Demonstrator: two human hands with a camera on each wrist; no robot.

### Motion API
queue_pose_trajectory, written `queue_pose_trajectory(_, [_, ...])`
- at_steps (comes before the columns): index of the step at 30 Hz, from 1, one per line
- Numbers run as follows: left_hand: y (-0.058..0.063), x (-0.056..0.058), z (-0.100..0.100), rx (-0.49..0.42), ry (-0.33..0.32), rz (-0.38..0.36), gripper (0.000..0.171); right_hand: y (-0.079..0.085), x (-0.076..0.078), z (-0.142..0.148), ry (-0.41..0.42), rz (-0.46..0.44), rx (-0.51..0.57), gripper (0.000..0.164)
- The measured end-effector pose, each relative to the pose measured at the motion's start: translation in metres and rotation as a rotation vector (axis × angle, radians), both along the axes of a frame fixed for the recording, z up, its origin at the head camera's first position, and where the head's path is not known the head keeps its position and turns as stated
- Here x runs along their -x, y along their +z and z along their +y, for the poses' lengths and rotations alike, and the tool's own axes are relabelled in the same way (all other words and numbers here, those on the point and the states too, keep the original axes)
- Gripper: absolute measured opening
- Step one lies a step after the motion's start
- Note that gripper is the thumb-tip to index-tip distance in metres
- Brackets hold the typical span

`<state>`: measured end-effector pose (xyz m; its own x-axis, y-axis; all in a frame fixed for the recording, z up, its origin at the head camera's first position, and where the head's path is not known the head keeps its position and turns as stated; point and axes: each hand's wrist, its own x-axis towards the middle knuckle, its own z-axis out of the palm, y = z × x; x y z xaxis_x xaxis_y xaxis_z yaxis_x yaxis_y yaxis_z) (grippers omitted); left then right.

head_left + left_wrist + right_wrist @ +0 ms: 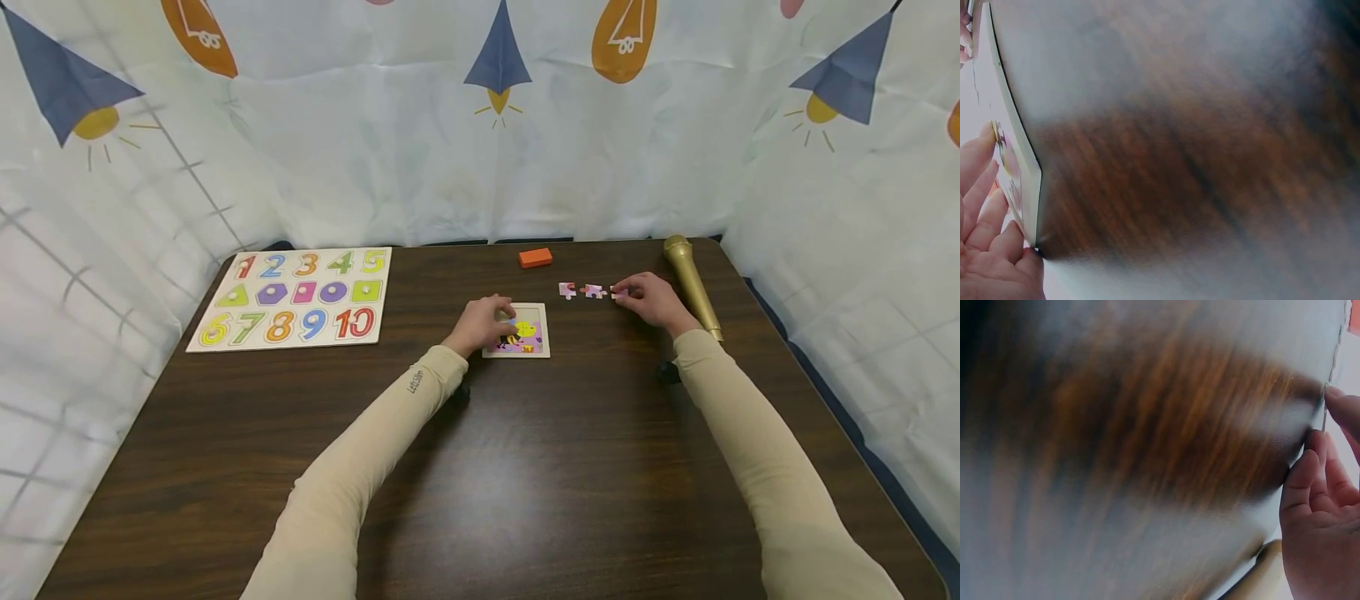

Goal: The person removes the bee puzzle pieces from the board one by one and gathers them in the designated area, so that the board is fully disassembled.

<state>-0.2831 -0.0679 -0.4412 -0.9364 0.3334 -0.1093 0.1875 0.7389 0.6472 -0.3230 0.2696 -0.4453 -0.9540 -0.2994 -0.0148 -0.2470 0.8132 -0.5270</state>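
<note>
A small square jigsaw puzzle tray [543, 342] lies on the table, with a yellow and pink picture and bare beige space along its top. My left hand [480, 325] rests over its left part, thumb on the picture and the other fingers at the left side. In the left wrist view, fingertips touch the tray [1032, 187] edge. My right hand [652, 302] pinches a pink puzzle piece [616, 292] between thumb and fingertips, low over the table. Two more pink pieces, one at the left [567, 290] and one in the middle [594, 291], lie in a row beside it.
An orange block [535, 258] sits behind the tray. A gold microphone [692, 283] lies just right of my right hand. At the left is a number-and-shape board [300, 300] on the dark wooden table [525, 483]. A patterned white curtain [390, 167] hangs behind.
</note>
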Motion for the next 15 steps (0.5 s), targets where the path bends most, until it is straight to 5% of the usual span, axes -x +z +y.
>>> queue_pose_trajectory(15, [-0.0009,0.0021,0.0010,0.022,0.005,-0.008,0.027,-0.0009,-0.0003,0.0005,0.005,0.025,0.007,0.029])
